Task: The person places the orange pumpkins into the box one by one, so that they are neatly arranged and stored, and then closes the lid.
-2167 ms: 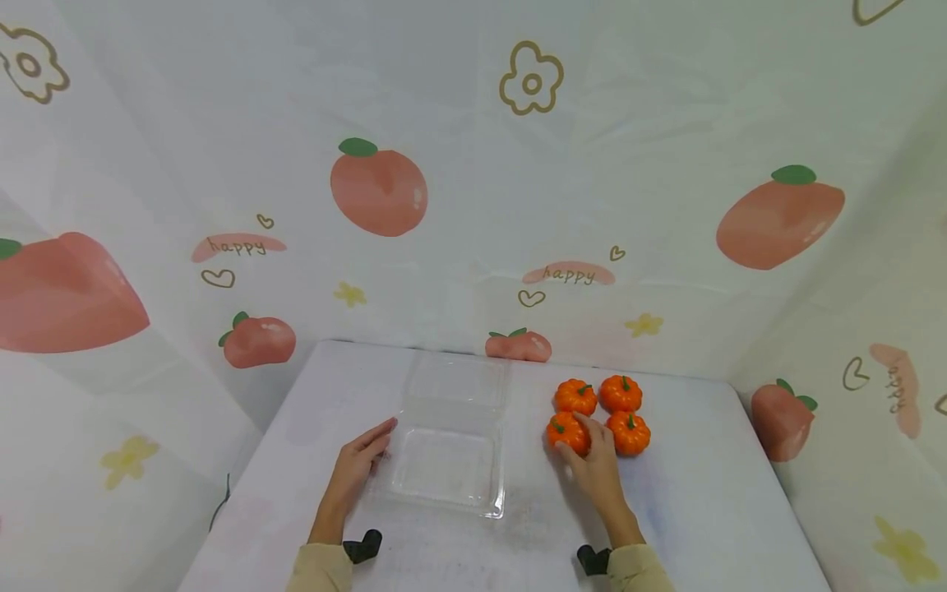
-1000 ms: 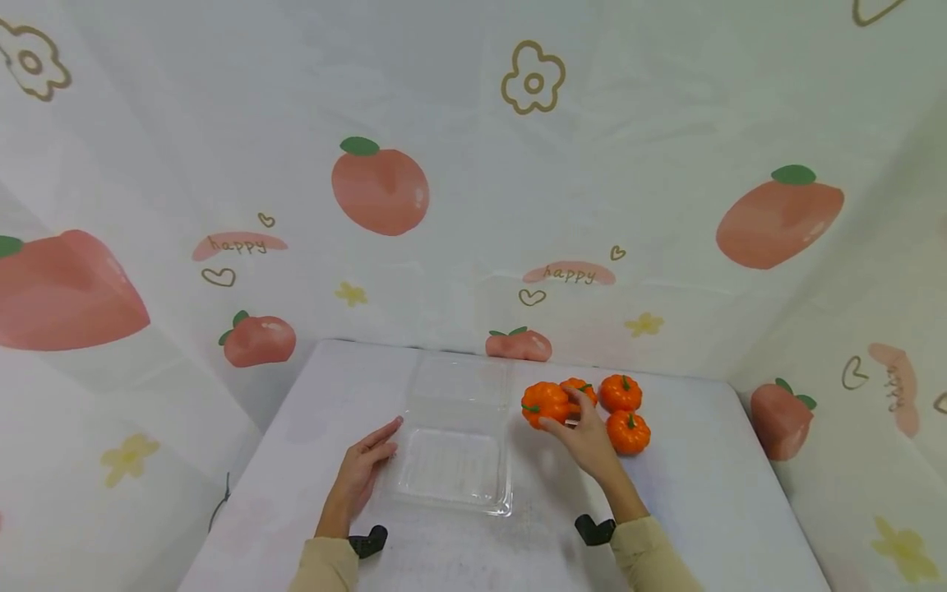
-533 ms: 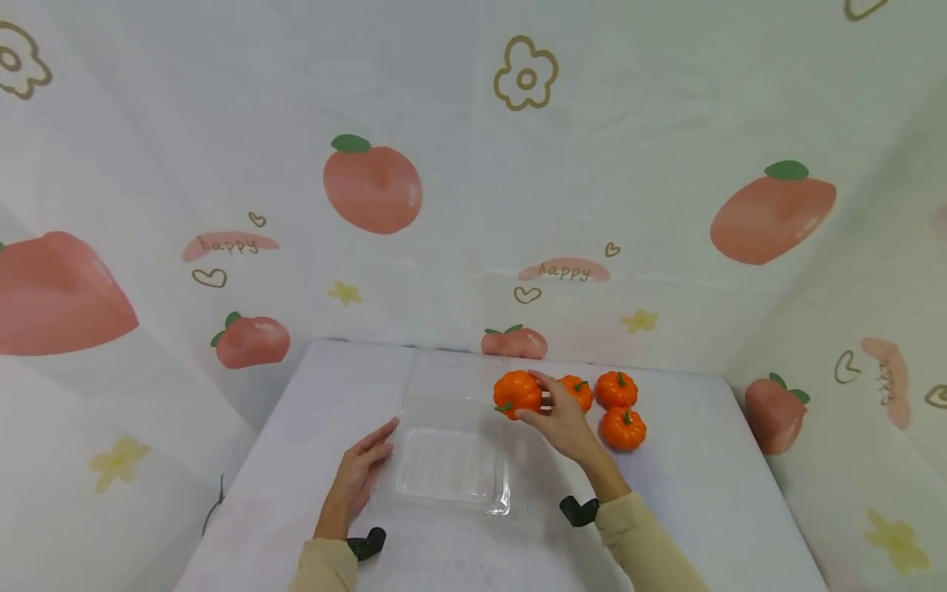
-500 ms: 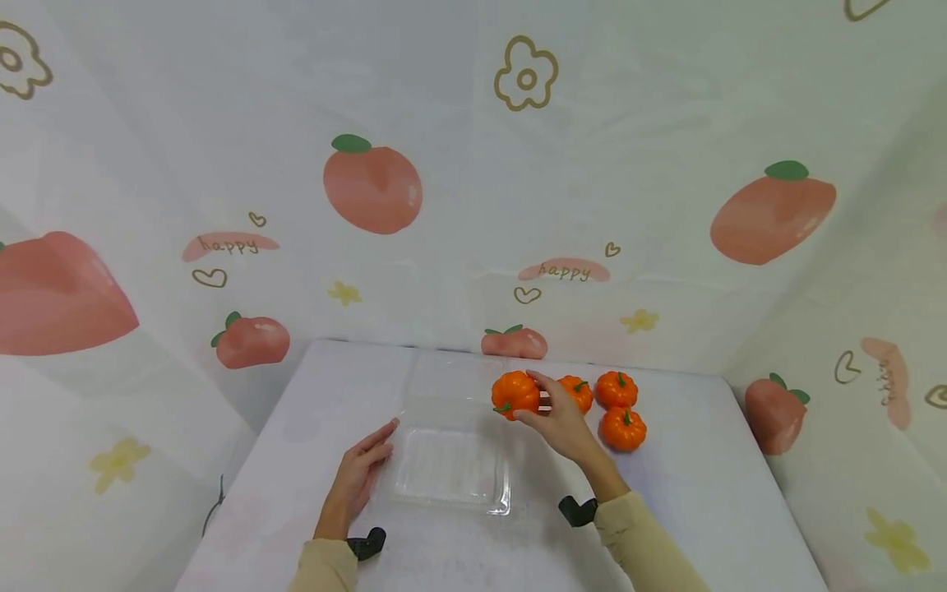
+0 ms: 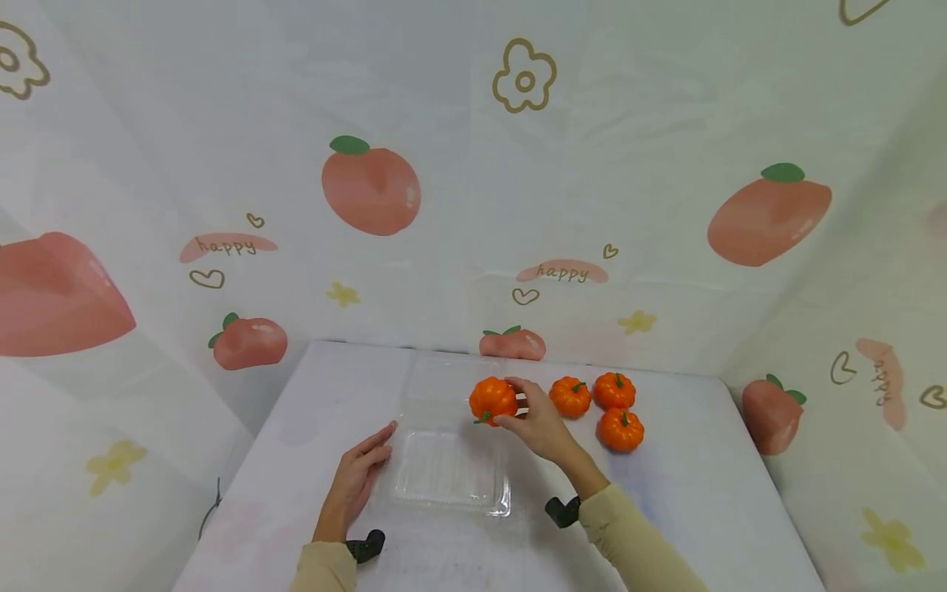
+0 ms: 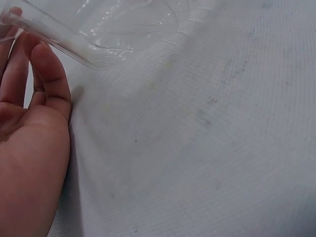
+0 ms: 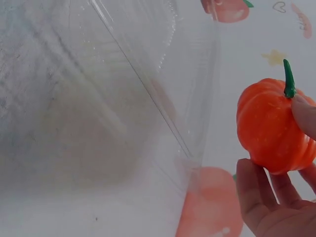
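My right hand (image 5: 543, 423) grips a small orange pumpkin (image 5: 491, 400) with a green stem, thumb on the stem side and fingers round the opposite side. In the head view it is held up over the right part of an open clear plastic clamshell box (image 5: 447, 506), near the hinge. In the right wrist view the pumpkin (image 7: 271, 123) is tilted, its stem beside the thumb. My left hand (image 5: 357, 477) lies at the box's left side. In the left wrist view, its fingers (image 6: 49, 69) touch the clear rim (image 6: 64, 47), fairly straight to slightly bent.
Three more pumpkins stand close together at the back right, among them a front one (image 5: 620, 431). The clamshell's lid (image 5: 451, 380) lies folded back towards the printed cloth wall (image 5: 436, 304). White cloth covers the table (image 5: 710, 493).
My right hand has picked up the front left pumpkin and carried it leftward from the group to above the box, tipping its stem towards me. My left hand has stayed at the box's side.
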Demonstrator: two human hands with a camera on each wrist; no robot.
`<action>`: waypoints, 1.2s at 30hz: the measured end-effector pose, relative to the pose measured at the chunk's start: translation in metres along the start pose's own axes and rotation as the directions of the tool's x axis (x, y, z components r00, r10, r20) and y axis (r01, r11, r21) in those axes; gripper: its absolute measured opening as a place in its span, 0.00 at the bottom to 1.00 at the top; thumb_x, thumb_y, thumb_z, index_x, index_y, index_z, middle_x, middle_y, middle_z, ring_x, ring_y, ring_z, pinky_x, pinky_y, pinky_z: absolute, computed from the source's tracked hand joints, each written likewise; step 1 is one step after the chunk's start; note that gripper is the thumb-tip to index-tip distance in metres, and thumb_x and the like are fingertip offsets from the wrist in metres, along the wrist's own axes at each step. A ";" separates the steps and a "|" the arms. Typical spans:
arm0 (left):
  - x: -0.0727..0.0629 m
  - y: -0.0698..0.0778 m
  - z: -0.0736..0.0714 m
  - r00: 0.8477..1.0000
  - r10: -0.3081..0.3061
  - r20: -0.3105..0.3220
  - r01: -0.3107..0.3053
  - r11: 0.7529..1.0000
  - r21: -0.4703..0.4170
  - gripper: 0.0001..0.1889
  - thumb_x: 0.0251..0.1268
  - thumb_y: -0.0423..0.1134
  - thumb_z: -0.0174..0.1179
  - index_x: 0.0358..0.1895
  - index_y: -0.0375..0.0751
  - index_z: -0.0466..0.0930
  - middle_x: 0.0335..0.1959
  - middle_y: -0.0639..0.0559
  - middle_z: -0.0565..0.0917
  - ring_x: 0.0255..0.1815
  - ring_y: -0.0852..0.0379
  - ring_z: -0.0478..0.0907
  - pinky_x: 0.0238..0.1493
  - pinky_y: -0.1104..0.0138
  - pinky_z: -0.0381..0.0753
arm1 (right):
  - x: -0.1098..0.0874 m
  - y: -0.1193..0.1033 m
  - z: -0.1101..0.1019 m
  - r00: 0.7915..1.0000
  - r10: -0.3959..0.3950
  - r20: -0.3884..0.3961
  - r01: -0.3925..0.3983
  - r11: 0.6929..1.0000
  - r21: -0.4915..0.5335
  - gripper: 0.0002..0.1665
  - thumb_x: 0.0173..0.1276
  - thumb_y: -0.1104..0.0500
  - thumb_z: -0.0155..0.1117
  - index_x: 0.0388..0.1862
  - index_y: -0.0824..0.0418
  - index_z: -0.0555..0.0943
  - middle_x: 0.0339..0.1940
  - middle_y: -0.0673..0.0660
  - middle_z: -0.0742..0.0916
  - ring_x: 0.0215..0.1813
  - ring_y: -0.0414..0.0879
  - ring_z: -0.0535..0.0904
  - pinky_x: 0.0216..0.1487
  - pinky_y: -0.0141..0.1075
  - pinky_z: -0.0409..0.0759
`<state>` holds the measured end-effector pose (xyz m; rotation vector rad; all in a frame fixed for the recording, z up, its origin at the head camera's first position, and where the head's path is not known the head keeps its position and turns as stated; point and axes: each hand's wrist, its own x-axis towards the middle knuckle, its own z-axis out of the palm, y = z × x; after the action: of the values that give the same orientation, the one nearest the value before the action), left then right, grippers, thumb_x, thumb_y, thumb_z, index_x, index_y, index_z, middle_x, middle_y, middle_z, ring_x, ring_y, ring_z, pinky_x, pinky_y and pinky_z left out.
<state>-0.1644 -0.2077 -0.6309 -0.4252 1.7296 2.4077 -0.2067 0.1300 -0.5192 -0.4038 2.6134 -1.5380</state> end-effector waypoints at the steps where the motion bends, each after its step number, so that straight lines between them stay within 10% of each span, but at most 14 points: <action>1: 0.000 0.000 0.000 1.000 0.002 0.000 -0.002 1.000 0.001 0.28 0.69 0.28 0.60 0.72 0.30 0.69 0.55 0.70 0.86 0.58 0.80 0.77 0.56 0.79 0.78 | 0.001 -0.001 0.001 1.000 -0.018 0.003 0.018 1.000 -0.001 0.44 0.62 0.56 0.77 0.75 0.60 0.69 0.65 0.59 0.79 0.61 0.54 0.78 0.59 0.47 0.85; 36: 0.002 -0.002 -0.001 1.000 0.004 -0.021 -0.004 1.000 0.018 0.27 0.68 0.29 0.61 0.71 0.35 0.73 0.59 0.68 0.85 0.58 0.81 0.77 0.56 0.80 0.77 | 0.016 -0.011 0.059 0.978 -0.079 0.194 0.109 0.983 -0.145 0.34 0.64 0.57 0.76 0.66 0.61 0.73 0.62 0.58 0.79 0.57 0.48 0.77 0.62 0.48 0.82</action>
<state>-0.1652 -0.2084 -0.6336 -0.4467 1.7614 2.3965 -0.2081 0.0711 -0.5379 -0.6607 2.6060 -1.2544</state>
